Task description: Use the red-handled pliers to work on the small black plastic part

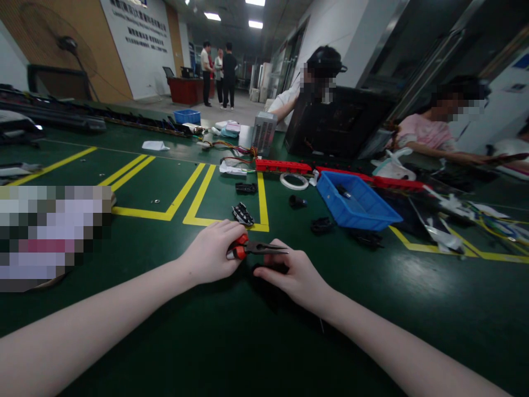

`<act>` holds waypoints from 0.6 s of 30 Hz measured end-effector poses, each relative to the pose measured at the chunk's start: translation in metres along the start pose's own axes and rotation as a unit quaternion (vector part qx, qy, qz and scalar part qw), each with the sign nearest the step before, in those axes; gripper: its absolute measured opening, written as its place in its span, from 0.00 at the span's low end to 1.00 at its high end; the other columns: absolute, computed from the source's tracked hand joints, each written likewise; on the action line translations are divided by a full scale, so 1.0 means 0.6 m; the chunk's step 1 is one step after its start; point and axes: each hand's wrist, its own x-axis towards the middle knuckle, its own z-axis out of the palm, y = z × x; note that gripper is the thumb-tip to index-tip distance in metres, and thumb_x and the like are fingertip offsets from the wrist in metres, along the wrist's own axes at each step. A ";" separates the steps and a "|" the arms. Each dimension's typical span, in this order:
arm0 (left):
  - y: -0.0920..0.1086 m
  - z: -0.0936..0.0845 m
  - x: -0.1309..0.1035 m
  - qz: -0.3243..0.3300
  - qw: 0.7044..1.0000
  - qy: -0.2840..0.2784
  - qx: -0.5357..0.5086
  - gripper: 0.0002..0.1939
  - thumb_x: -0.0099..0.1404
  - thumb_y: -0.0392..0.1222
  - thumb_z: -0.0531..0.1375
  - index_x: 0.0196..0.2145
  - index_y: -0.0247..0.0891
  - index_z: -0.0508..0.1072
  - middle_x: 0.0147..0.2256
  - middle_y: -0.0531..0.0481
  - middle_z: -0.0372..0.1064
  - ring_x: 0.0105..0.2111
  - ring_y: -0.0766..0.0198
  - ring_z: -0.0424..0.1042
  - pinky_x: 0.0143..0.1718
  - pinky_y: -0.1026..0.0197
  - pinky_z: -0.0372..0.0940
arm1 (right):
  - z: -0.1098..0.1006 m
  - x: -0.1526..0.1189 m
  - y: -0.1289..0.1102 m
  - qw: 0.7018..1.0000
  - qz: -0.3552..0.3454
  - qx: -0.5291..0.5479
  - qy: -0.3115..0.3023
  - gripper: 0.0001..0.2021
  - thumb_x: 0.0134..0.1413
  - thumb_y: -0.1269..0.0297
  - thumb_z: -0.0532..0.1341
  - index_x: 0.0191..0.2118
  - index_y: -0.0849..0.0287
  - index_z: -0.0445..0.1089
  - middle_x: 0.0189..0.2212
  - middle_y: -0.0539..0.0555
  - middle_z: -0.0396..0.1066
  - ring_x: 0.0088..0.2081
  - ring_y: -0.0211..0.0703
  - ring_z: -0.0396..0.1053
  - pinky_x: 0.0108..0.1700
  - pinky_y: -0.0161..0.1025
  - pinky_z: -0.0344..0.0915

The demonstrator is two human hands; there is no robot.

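My left hand (215, 251) is wrapped round the red and black handles of needle-nose pliers (264, 248), whose dark jaws point right. The jaw tips reach my right hand (295, 275), which has its thumb and fingers curled close together around something dark that I cannot make out. Just beyond my left hand, a black and silver part (242, 214) lies on the green table (165, 342). Farther back rests another black part (246, 188). To the right are a short black cylinder (297, 202) and a dark piece (321, 225).
A blue tray (357, 201) with small parts stands at the right, beside a white ring (293, 181) and red strips (285, 166). Behind them are a metal box (264, 134) and a large black case (336, 124). Two people sit across the table; others stand far back.
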 end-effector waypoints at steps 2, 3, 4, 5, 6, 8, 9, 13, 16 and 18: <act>0.001 -0.001 0.000 0.002 1.000 0.001 -0.004 0.08 0.54 0.31 0.55 0.33 0.39 0.64 0.35 0.48 0.67 0.37 0.56 0.65 0.37 0.56 0.61 | 0.000 0.002 0.001 1.000 0.004 -0.007 -0.003 0.11 0.55 0.59 0.65 0.27 0.59 0.68 0.30 0.50 0.67 0.30 0.37 0.65 0.33 0.35 0.63; 0.001 -0.001 0.000 0.001 1.000 0.002 -0.008 0.08 0.54 0.31 0.55 0.33 0.39 0.64 0.35 0.48 0.67 0.37 0.56 0.66 0.37 0.56 0.61 | 0.000 0.002 0.002 1.000 0.007 -0.009 -0.004 0.12 0.54 0.59 0.65 0.26 0.59 0.67 0.29 0.49 0.67 0.29 0.37 0.64 0.33 0.36 0.63; 0.001 -0.001 0.000 -0.001 1.000 0.003 -0.013 0.08 0.54 0.31 0.55 0.33 0.39 0.64 0.35 0.48 0.67 0.37 0.56 0.66 0.37 0.56 0.61 | 0.001 0.002 0.004 1.000 0.011 -0.007 -0.006 0.12 0.54 0.59 0.66 0.26 0.59 0.66 0.28 0.49 0.67 0.29 0.37 0.64 0.33 0.36 0.62; 0.001 -0.001 0.000 -0.004 1.000 0.005 -0.019 0.08 0.54 0.31 0.55 0.33 0.39 0.64 0.35 0.48 0.67 0.36 0.56 0.65 0.37 0.56 0.61 | 0.002 0.002 0.005 1.000 0.015 -0.003 -0.008 0.12 0.54 0.60 0.66 0.26 0.59 0.66 0.27 0.48 0.67 0.28 0.37 0.64 0.33 0.36 0.62; 0.001 -0.001 0.000 -0.008 1.000 0.006 -0.027 0.08 0.54 0.31 0.55 0.33 0.38 0.64 0.35 0.48 0.67 0.36 0.56 0.65 0.37 0.56 0.61 | 0.003 0.002 0.006 1.000 0.019 0.002 -0.009 0.11 0.54 0.60 0.66 0.27 0.59 0.66 0.27 0.48 0.67 0.28 0.37 0.64 0.32 0.36 0.62; -0.001 -0.001 0.000 -0.019 0.999 0.008 -0.049 0.08 0.55 0.31 0.56 0.33 0.38 0.65 0.34 0.48 0.67 0.36 0.56 0.65 0.37 0.56 0.61 | 0.004 0.001 0.007 1.000 0.019 0.004 -0.012 0.10 0.54 0.61 0.65 0.28 0.58 0.66 0.26 0.46 0.66 0.27 0.36 0.63 0.31 0.35 0.61; -0.002 0.000 0.000 -0.026 0.998 0.009 -0.064 0.08 0.55 0.31 0.56 0.34 0.38 0.66 0.34 0.49 0.67 0.36 0.56 0.65 0.37 0.56 0.61 | 0.004 0.001 0.007 1.000 0.011 -0.004 -0.017 0.10 0.55 0.61 0.65 0.29 0.58 0.65 0.25 0.46 0.66 0.27 0.36 0.63 0.31 0.35 0.61; 0.003 -0.003 -0.001 -0.055 0.986 0.020 -0.158 0.05 0.59 0.34 0.57 0.35 0.37 0.67 0.34 0.50 0.67 0.36 0.58 0.66 0.37 0.56 0.62 | -0.001 -0.002 -0.001 0.995 -0.057 -0.074 -0.041 0.06 0.59 0.62 0.62 0.34 0.58 0.67 0.32 0.50 0.68 0.33 0.39 0.66 0.35 0.37 0.63; 0.017 -0.009 -0.004 -0.060 0.962 0.020 -0.266 0.07 0.64 0.38 0.57 0.41 0.38 0.68 0.38 0.49 0.68 0.39 0.58 0.68 0.42 0.53 0.63 | -0.007 -0.004 -0.013 0.990 -0.102 -0.099 -0.013 0.08 0.61 0.63 0.59 0.45 0.56 0.67 0.42 0.55 0.70 0.41 0.43 0.68 0.43 0.41 0.66; 0.030 -0.011 -0.007 -0.043 0.944 0.023 -0.326 0.09 0.67 0.40 0.56 0.45 0.39 0.68 0.43 0.48 0.68 0.45 0.57 0.68 0.48 0.51 0.63 | -0.008 -0.006 -0.023 0.985 -0.124 -0.108 0.045 0.16 0.59 0.62 0.62 0.52 0.54 0.63 0.47 0.57 0.69 0.47 0.47 0.68 0.47 0.45 0.67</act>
